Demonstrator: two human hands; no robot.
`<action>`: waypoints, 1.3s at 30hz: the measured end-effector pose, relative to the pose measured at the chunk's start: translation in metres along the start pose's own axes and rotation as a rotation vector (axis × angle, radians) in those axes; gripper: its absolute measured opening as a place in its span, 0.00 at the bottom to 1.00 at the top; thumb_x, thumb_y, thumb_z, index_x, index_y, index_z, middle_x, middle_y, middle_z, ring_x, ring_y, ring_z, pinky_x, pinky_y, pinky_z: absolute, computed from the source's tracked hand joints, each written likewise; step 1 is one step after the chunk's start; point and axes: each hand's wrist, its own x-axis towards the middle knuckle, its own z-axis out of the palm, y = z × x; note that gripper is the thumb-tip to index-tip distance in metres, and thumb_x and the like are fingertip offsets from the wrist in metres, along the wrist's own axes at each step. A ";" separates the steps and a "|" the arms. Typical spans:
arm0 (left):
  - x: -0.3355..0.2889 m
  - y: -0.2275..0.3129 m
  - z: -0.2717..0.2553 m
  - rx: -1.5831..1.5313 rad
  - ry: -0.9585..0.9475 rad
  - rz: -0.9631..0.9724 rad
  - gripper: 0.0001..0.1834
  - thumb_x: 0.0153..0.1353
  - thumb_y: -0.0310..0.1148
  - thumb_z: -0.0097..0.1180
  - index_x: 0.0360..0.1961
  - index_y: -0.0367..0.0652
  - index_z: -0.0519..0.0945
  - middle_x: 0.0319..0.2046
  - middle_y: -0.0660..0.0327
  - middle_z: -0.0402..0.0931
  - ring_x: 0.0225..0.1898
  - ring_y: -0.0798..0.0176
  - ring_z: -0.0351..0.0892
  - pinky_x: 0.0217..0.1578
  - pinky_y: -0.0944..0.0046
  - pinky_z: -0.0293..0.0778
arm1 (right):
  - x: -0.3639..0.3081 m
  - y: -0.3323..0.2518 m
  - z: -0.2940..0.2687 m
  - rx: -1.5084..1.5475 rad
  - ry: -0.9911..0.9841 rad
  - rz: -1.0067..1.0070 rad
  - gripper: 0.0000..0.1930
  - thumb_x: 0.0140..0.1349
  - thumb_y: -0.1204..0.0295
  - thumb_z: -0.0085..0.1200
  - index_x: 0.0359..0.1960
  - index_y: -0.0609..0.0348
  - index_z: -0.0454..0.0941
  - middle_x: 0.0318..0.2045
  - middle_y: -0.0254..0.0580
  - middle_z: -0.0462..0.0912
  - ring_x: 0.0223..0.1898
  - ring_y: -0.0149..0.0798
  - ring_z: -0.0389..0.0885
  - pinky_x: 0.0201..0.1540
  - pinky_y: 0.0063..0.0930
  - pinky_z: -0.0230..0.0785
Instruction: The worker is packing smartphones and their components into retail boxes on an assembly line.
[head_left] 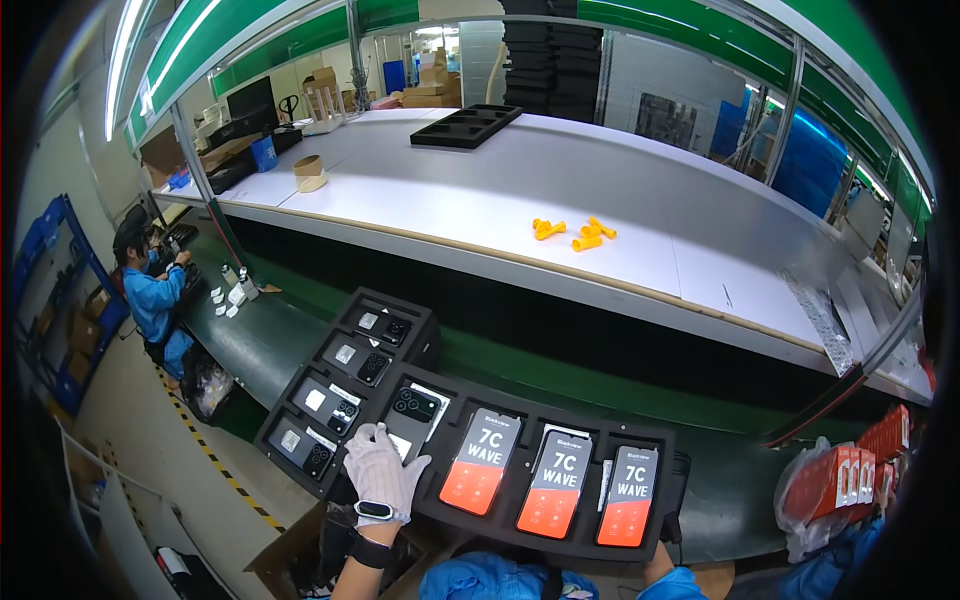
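A long black tray (455,392) with compartments lies in front of me. Three smartphones (480,462) with grey and orange-red fronts fill its right part. At its left end, a dark smartphone (415,404) lies camera side up, a pale label on its back. My left hand (385,475), in a white glove, closes over this phone's lower end, fingers at its left and thumb toward its right. My right hand (658,566) is at the tray's near right corner; only its wrist area shows, and its fingers are hidden. Another black tray (325,375) on the left holds several camera-side-up phones.
A green bench (270,335) runs under the trays. Beyond stands a white-topped table (420,205) with orange plastic pieces (587,243), a tape roll (310,174) and a black tray (466,127). Red boxes (840,482) in clear plastic are at right. A co-worker (150,290) sits at left.
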 end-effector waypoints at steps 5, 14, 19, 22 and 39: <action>0.003 -0.004 0.006 -0.036 0.052 -0.030 0.44 0.36 0.50 0.74 0.51 0.33 0.72 0.51 0.49 0.66 0.54 0.47 0.65 0.55 0.51 0.62 | 0.004 0.005 -0.006 0.263 0.090 -0.078 0.36 0.52 0.74 0.59 0.65 0.59 0.59 0.62 0.54 0.65 0.61 0.51 0.67 0.61 0.37 0.61; 0.008 -0.015 0.011 -0.091 -0.031 -0.076 0.45 0.25 0.58 0.76 0.40 0.33 0.78 0.52 0.53 0.65 0.56 0.49 0.63 0.56 0.51 0.60 | 0.006 0.031 -0.067 0.945 0.134 -0.200 0.38 0.49 0.83 0.61 0.65 0.66 0.58 0.59 0.49 0.69 0.56 0.39 0.72 0.56 0.27 0.67; 0.016 -0.011 0.009 -0.015 0.023 0.022 0.40 0.26 0.56 0.76 0.35 0.33 0.79 0.43 0.51 0.71 0.50 0.50 0.68 0.49 0.56 0.67 | -0.015 0.028 -0.119 1.010 0.181 -0.198 0.37 0.51 0.85 0.58 0.66 0.61 0.58 0.59 0.44 0.67 0.47 0.34 0.74 0.48 0.22 0.71; 0.018 -0.014 0.009 -0.122 0.018 0.051 0.27 0.33 0.48 0.74 0.22 0.36 0.76 0.25 0.50 0.75 0.29 0.49 0.77 0.33 0.55 0.74 | -0.058 -0.003 -0.163 0.954 0.203 -0.242 0.35 0.57 0.81 0.52 0.68 0.54 0.56 0.54 0.41 0.70 0.41 0.30 0.75 0.42 0.22 0.74; -0.037 0.012 -0.035 -2.768 -0.598 -0.658 0.27 0.55 0.20 0.46 0.59 0.33 0.66 0.50 0.39 0.72 0.53 0.43 0.74 0.54 0.37 0.69 | -0.229 -0.125 -0.199 1.573 -0.905 -0.373 0.36 0.63 0.50 0.33 0.61 0.74 0.61 0.44 0.61 0.78 0.42 0.56 0.78 0.51 0.46 0.68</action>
